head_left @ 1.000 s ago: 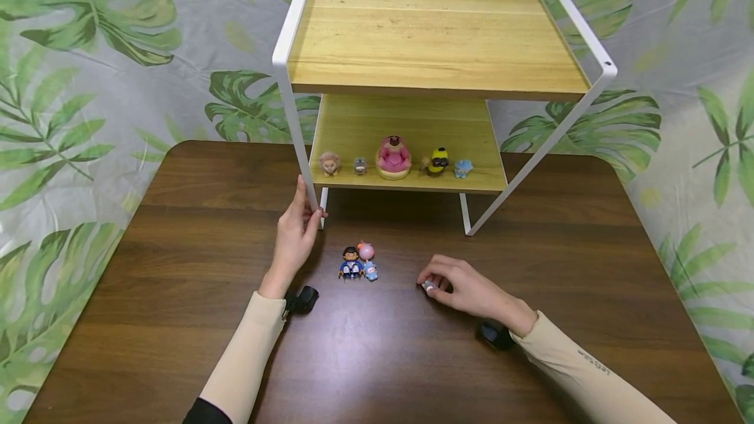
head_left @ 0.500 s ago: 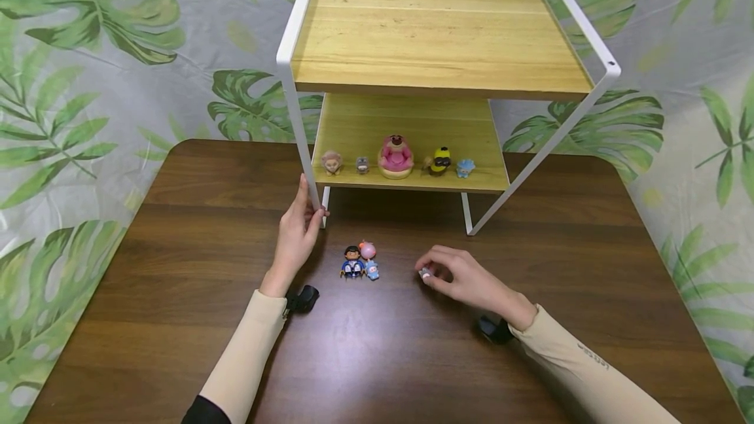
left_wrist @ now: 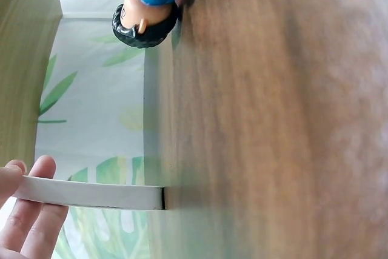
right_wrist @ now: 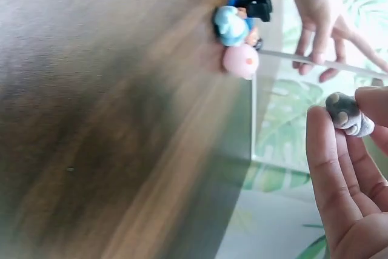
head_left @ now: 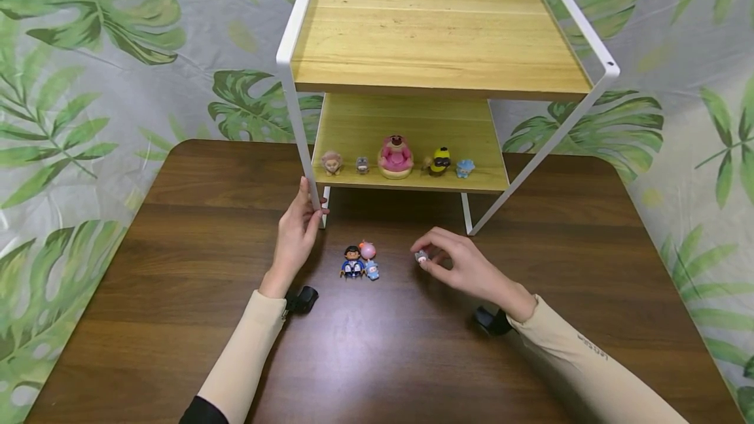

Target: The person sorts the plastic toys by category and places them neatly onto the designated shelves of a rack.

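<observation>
Now the left hand (head_left: 294, 234) holds the shelf (head_left: 442, 38), the right (head_left: 462, 265) a figurine (head_left: 421, 257).

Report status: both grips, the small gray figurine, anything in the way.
Left grip holding rack's white leg. Right grip pinching small gray figurine, clear of the table. Possible crowding: row of figurines along lower shelf's front.

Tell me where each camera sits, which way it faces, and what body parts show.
Head: on the head, facing forward and down at the table and shelf; left hand, right hand and forearms show.
Left wrist: on the left wrist, facing the shelf leg, doll at the top edge; part of the left hand shows.
Right wrist: on the right wrist, facing across the table; part of the right hand pinches the grey toy, the left hand beyond.
Shared: head and right wrist both show the grey toy and left hand.
</observation>
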The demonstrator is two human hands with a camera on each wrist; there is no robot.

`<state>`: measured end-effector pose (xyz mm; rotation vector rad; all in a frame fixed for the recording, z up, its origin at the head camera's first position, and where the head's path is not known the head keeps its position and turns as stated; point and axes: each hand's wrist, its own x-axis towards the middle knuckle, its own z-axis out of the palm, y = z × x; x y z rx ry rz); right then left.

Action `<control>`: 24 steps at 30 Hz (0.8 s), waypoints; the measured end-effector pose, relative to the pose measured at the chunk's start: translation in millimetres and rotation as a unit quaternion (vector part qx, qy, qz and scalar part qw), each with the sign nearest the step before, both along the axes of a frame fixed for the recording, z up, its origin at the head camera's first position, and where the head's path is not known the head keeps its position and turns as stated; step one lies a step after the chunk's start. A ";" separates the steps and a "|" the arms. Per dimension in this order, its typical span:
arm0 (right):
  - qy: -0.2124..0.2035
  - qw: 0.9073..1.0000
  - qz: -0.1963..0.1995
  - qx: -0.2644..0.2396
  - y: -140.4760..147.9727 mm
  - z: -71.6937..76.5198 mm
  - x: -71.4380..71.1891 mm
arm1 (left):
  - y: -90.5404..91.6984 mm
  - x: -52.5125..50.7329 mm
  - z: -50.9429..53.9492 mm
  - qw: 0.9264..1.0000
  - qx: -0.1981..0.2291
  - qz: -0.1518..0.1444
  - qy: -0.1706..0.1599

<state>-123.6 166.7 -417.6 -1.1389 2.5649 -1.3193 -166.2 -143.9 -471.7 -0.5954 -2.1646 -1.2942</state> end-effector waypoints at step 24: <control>0.024 0.995 0.007 -0.093 -19.6 46.8 -13.7 | 0.0 0.1 2.6 0.999 -0.026 0.015 -0.010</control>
